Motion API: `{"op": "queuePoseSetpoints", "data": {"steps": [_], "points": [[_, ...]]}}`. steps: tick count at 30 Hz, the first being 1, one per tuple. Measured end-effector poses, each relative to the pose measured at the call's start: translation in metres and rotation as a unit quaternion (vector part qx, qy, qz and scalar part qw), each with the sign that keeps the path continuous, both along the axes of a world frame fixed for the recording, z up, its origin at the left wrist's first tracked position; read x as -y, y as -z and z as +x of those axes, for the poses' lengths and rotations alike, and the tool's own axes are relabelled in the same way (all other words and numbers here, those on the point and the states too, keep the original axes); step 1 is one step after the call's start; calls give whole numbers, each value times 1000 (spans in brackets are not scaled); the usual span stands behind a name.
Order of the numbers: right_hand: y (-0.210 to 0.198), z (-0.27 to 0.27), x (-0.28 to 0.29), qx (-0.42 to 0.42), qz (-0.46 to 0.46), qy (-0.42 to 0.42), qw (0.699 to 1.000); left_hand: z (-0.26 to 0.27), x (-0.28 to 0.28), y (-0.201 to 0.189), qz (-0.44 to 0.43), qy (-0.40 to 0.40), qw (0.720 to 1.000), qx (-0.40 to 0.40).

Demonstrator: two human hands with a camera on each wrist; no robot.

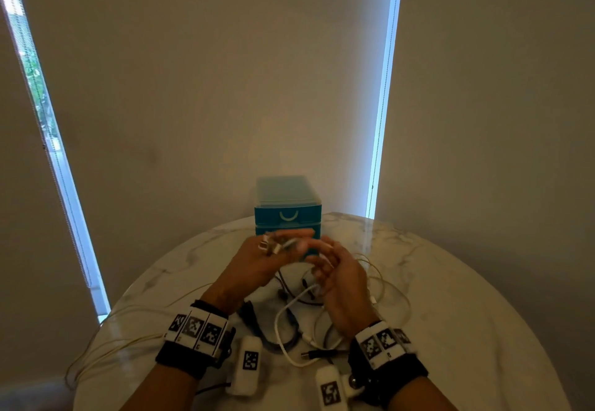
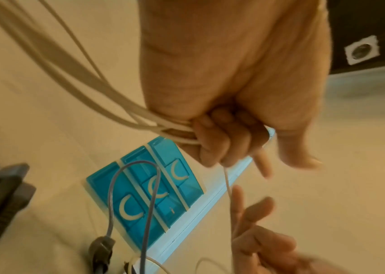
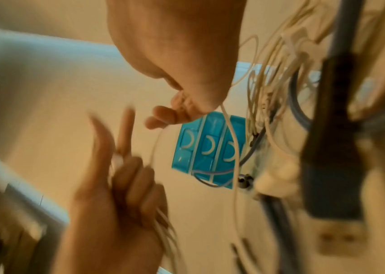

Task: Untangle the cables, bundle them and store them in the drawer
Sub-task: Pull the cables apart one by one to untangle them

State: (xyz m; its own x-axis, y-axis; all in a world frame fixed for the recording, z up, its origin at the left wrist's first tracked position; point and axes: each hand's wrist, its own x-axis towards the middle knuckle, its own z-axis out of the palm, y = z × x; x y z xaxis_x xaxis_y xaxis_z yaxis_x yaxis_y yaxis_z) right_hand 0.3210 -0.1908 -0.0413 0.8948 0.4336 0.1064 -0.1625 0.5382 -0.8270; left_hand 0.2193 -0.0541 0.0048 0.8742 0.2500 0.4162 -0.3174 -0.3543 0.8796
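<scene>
Left hand [image 2: 222, 103] first: we had its three lower fingers curled round a gathered coil of thin white cable [image 2: 74, 96], the loops coming out past the heel of the palm and trailing off toward the table edge, while its index finger and thumb stood out straight. Our right hand [image 3: 181, 55] was just beside it, a little nearer us and lower, with the fingers loosely bent; a single white strand [image 3: 230, 137] passed under its fingertips, though blur kept us from telling whether that was a true pinch or only a guide.

What mattered, we judged, was how that free strand ran. It left the left fist and dropped steeply past the right fingers to the tangle of cables [image 1: 299, 323] on the marble table [image 1: 450, 298] beneath and between our wrists. So the slack lay below and toward us, its long axis nearly vertical, and the right hand was the nearer one to lift it for another loop around the coil.

Straight beyond both hands stood the blue drawer unit [image 1: 288, 214], all its drawers closed. Storing looked some way off, since dark and white cables were not yet sorted.
</scene>
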Motion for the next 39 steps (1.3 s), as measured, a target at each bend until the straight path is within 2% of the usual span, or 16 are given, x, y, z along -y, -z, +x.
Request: {"op": "queuePoseSetpoints", "data": {"steps": [2, 3, 5, 8, 11, 13, 17, 19, 23, 26, 29, 32, 34, 36, 39], "points": [[-10, 4, 10, -99, 139, -51, 984, 9, -12, 7, -117, -95, 989, 2], [-12, 6, 13, -118, 177, -76, 974, 13, -16, 10, -179, -110, 978, 4], [-12, 3, 12, -126, 187, -113, 968, 17, -18, 13, -248, -101, 963, -5], [-10, -9, 1, -124, 162, -154, 967, 21, -12, 18, -212, -71, 975, -5], [-5, -18, -9, -122, 129, -159, 971, 22, -10, 21, -178, -95, 979, 39], [-1, -20, -12, -108, 75, -156, 979, 22, -11, 20, -187, -128, 971, 80], [-1, -20, -14, -43, -50, -137, 988, 21, -23, 17, -259, -185, 940, 122], [-6, -14, -7, -21, -53, -105, 993, 20, -33, 15, -295, -199, 924, 144], [-19, 13, 24, -64, 76, -94, 991, 18, -51, 15, -313, -217, 910, 161], [-27, 26, 46, -123, 202, -110, 965, 19, -55, 19, -308, -230, 912, 144], [-25, 33, 49, -152, 243, -81, 955, 23, -52, 18, -295, -234, 918, 124], [-17, 32, 37, -122, 148, -36, 981, 22, -45, 18, -278, -179, 937, 115], [-15, 24, 30, -5, 2, -21, 1000, 20, -43, 17, -264, -157, 948, 89], [-14, 15, 25, 138, -132, -25, 981, 18, -43, 17, -226, -149, 961, 47], [-8, 5, 15, 254, -202, -71, 943, 14, -33, 15, -127, -141, 981, -51]]}}
